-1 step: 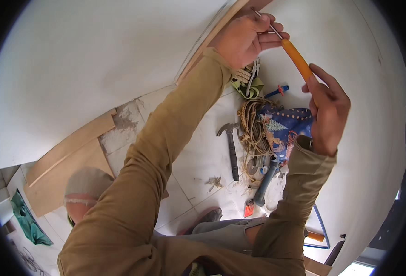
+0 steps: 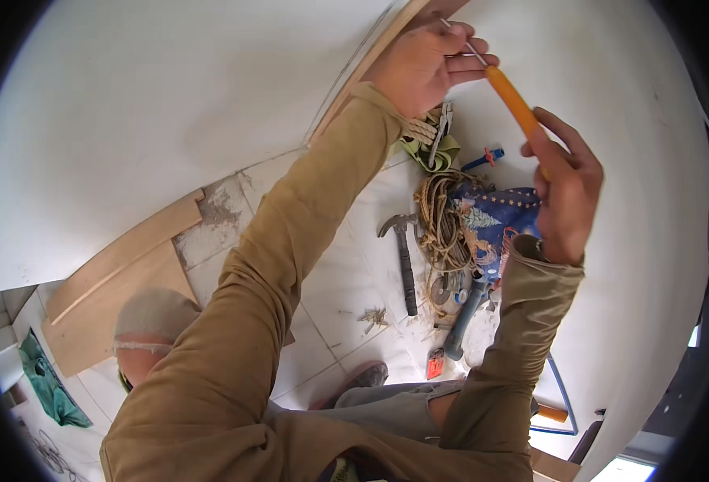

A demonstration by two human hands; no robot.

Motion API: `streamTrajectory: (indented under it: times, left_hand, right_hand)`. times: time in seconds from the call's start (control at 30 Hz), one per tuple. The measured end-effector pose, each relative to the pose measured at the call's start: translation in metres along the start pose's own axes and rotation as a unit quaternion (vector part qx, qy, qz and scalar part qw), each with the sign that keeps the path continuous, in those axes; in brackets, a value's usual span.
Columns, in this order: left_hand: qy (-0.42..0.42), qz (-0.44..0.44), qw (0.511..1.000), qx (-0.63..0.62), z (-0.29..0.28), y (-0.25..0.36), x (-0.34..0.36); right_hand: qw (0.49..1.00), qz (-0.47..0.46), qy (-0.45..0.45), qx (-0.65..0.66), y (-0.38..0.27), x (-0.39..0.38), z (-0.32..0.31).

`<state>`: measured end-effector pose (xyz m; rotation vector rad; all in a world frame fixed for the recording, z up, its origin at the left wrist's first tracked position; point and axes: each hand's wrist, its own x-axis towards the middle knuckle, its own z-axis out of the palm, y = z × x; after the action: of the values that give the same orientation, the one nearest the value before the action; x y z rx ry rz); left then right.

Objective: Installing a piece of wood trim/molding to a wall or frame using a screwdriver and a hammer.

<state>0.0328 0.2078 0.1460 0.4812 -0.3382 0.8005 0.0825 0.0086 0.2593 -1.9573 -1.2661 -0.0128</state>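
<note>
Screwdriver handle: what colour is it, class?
The screwdriver handle is yellow-orange, seen best in the head view.

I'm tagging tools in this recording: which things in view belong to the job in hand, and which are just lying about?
Seemingly in use:
Orange-handled tool, right hand on its handle, left hand at its shaft
Wooden strip near its tip

Apparently lying about:
Claw hammer
Coiled rope
Blue patterned cloth
Wooden boards

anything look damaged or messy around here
Yes. The grey trousers are ripped at the knee, baring skin. A rough, dirty patch mars the white tiles beside the wooden boards, and small pieces, perhaps screws, lie loose near the hammer.
</note>
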Motion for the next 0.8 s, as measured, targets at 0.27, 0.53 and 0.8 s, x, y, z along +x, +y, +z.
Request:
streamTrajectory:
  times: [0.27,0.53,0.8]
  left_hand:
    - [0.061,0.025,0.997,-0.038,0.005,0.002,-0.009]
    - [0.048,0.004,0.996,-0.076,0.003,0.0,-0.006]
    - [0.031,0.057,0.997,-0.052,-0.013,-0.011,-0.003]
  right_hand:
    - [0.931,-0.241,0.027,-0.272,0.005,-0.019,0.015]
    - [0.981,-0.165,0.065,-0.074,0.0,-0.01,0.015]
    - [0.986,-0.112,-0.021,-0.12,0.01,-0.007,0.012]
